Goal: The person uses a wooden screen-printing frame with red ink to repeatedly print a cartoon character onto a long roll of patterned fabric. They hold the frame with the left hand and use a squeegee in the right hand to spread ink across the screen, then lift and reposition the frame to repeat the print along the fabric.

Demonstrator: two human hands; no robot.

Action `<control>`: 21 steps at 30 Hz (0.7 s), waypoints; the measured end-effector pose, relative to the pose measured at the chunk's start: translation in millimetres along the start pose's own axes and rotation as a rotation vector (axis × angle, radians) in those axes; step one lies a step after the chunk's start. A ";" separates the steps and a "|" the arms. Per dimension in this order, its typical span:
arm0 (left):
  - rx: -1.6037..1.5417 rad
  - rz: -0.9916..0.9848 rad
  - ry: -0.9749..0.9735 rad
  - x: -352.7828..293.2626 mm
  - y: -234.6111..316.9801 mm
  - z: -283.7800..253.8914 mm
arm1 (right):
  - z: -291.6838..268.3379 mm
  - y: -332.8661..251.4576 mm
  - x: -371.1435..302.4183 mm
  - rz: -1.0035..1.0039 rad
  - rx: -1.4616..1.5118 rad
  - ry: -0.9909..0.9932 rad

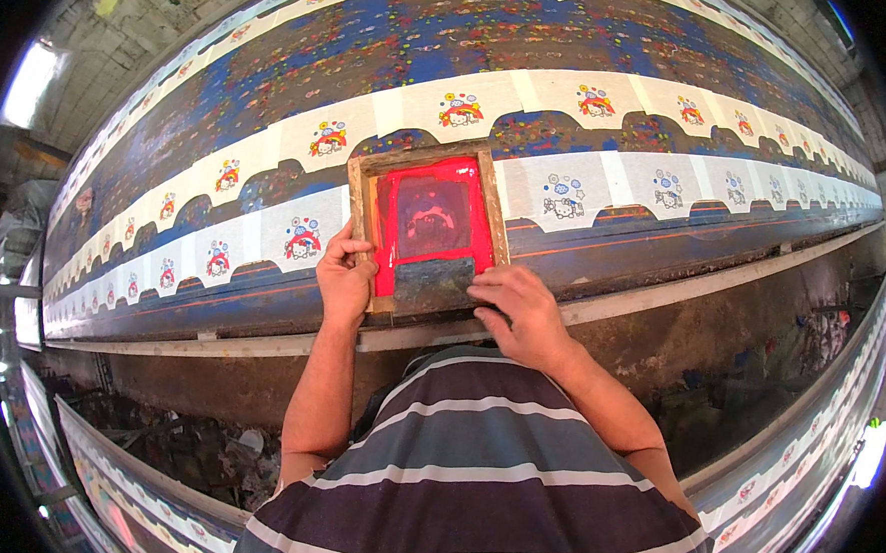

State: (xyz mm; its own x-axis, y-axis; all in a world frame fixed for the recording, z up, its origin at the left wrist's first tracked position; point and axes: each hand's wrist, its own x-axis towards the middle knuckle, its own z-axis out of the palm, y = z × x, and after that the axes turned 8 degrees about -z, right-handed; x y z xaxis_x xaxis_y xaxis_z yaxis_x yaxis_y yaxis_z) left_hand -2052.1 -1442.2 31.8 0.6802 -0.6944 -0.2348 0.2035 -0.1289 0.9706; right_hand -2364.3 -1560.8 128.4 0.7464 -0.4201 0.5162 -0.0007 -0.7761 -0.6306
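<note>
A wooden screen-printing frame (500, 207) lies over the near row of pale fabric pieces (619, 176) on the long table. Red ink borders its mesh window (434, 214), through which a pinkish arch shape shows. Across the near end of the mesh rests a dark, flat squeegee (432, 288). My left hand (346, 279) grips the frame's left side, thumb on top. At the squeegee's right end, my right hand (526, 316) closes with its fingers on the edge and the thumb below. Fabric left of the frame carries red in its cartoon prints; pieces to the right show blue and black outlines.
Another row of printed fabric (462, 105) runs behind, on the ink-spotted table top (364, 67). A pale rail (653, 281) follows the table's near edge. Behind me at lower right stands another table with printed strips (789, 465). Debris (243, 456) lies on the floor at lower left.
</note>
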 end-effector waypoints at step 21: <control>-0.181 0.076 0.000 -0.4 -14.0 6.5 | 4.0 66.4 154.8 -0.074 -0.270 -0.471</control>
State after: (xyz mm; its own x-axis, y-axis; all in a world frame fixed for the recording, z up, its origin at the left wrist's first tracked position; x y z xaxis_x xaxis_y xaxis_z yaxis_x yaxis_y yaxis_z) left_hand -2059.8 -1444.8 18.7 0.6984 -0.6972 -0.1614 0.2751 0.0534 0.9599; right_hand -2246.2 -1675.4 164.2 0.9683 -0.1512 0.1990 -0.0608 -0.9148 -0.3992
